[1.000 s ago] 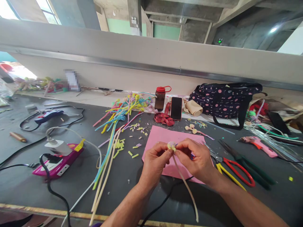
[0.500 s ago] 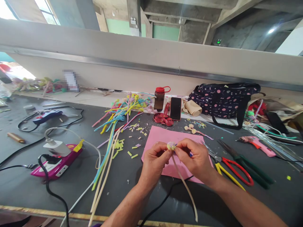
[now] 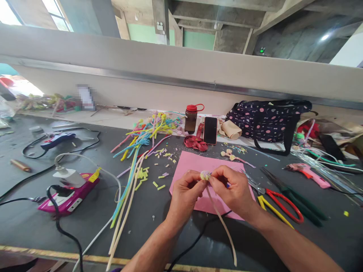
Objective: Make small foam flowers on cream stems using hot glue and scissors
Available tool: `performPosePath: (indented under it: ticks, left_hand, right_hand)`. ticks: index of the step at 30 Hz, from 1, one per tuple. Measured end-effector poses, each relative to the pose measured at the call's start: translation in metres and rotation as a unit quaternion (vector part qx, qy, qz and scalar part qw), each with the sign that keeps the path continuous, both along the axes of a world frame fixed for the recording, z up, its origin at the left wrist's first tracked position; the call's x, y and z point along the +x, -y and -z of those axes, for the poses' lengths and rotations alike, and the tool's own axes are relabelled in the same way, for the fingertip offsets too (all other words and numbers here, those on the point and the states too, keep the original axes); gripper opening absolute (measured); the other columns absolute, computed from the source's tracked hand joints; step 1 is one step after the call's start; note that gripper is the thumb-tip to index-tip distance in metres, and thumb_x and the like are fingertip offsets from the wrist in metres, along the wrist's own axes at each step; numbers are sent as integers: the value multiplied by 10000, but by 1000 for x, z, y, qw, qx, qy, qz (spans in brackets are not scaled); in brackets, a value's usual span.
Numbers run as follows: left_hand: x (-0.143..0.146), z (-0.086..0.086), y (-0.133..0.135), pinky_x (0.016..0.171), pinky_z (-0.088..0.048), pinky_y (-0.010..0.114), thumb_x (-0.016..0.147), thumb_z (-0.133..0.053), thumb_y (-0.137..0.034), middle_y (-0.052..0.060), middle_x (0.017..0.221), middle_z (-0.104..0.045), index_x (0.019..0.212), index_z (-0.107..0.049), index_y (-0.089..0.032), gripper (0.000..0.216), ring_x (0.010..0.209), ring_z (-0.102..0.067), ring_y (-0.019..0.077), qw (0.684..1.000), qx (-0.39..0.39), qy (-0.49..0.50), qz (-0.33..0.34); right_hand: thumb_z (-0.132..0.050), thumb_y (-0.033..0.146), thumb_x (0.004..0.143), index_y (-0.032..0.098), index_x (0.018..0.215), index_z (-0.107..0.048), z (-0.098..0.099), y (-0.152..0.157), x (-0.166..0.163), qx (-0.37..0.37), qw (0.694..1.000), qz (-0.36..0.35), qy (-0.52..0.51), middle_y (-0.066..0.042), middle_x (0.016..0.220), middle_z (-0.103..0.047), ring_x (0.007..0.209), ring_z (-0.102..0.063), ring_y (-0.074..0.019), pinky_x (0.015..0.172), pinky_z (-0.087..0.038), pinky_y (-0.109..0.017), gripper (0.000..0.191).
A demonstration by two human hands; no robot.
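Between my two hands is a small fuzzy flower (image 3: 205,175) in pale yellow and lilac, with a long beige stem (image 3: 222,223) hanging down toward the table's front edge. My left hand (image 3: 185,192) pinches the flower's left side between thumb and forefinger. On the other side my right hand (image 3: 231,189) is closed in a pinch at the flower's base. Something blue shows partly behind the right fingers. Beneath both hands lies a pink sheet (image 3: 187,162). Cut yellow-green pieces (image 3: 143,173) and long beige pipe cleaners (image 3: 127,211) are to the left.
Right of the sheet lie red-handled pliers (image 3: 286,206), green-handled pliers (image 3: 303,206) and a pink glue gun (image 3: 310,175). A magenta power strip (image 3: 69,200) with cables sits left. Behind stand a bottle (image 3: 191,120), a phone (image 3: 210,130) and a patterned bag (image 3: 263,122).
Almost nothing differs. Both hands keep their pinch on the flower in the same place, and the view has shifted very slightly.
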State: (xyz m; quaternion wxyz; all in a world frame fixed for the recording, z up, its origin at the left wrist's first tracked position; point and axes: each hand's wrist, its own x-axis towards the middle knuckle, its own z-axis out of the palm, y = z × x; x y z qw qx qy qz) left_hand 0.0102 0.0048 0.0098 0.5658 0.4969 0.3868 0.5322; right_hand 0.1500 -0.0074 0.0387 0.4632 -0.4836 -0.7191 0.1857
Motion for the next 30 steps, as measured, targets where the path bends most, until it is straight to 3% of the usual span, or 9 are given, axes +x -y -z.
performPosePath:
  ticks: [3, 7, 12, 16, 20, 26, 30]
  left_hand:
    - [-1, 2, -2, 427, -296, 170, 708, -683, -284, -24, 632, -533, 734, -657, -152, 137, 482, -409, 45, 999, -18, 28, 14]
    - [-5, 4, -7, 399, -234, 148, 726, -670, -296, -55, 488, -449, 738, -648, -140, 158, 419, -339, 24, 987, -102, 115, 40]
    - [-8, 3, -11, 385, -215, 143, 699, -691, -290, -38, 484, -486, 764, -659, -126, 178, 416, -379, 23, 966, -175, 180, 67]
    - [-7, 3, -10, 385, -217, 144, 712, -680, -282, -46, 451, -465, 761, -662, -129, 161, 402, -361, 20, 960, -182, 194, 83]
    - [-6, 5, -9, 380, -207, 147, 719, -675, -287, -46, 436, -460, 768, -669, -129, 165, 393, -353, 20, 959, -186, 191, 93]
    - [-6, 6, -8, 384, -211, 145, 709, -689, -283, -38, 482, -488, 854, -683, -133, 208, 406, -373, 18, 960, -183, 178, 111]
    - [-6, 4, -6, 383, -218, 137, 707, -689, -239, -44, 504, -478, 872, -669, -130, 198, 416, -372, 14, 963, -163, 170, 131]
  right_hand:
    - [-526, 242, 845, 165, 725, -592, -5, 3, 3, 8, 1000, -21, 7, 7, 642, -588, 578, -525, -104, 555, -395, -220, 158]
    - [-482, 262, 877, 166, 765, -602, -9, 6, 12, 13, 999, -38, -1, 2, 679, -594, 610, -536, -106, 590, -399, -224, 190]
    - [-544, 287, 835, 163, 756, -605, 3, 1, 7, -102, 992, -65, 31, 0, 666, -613, 584, -530, -116, 544, -387, -224, 159]
    - [-531, 235, 822, 157, 744, -607, 14, -3, -3, -134, 987, -86, 17, 0, 659, -610, 581, -512, -113, 551, -382, -223, 134]
    - [-511, 195, 800, 159, 647, -551, 15, -3, -5, -163, 982, -89, -22, 33, 569, -507, 522, -439, -91, 513, -350, -213, 162]
    - [-491, 217, 802, 172, 632, -492, 11, 0, -3, -291, 929, -144, -179, 64, 505, -445, 432, -399, -68, 433, -315, -191, 176]
    - [-493, 215, 800, 167, 610, -508, 10, -1, -2, -318, 910, -145, -225, 66, 469, -448, 393, -367, -59, 401, -279, -187, 197]
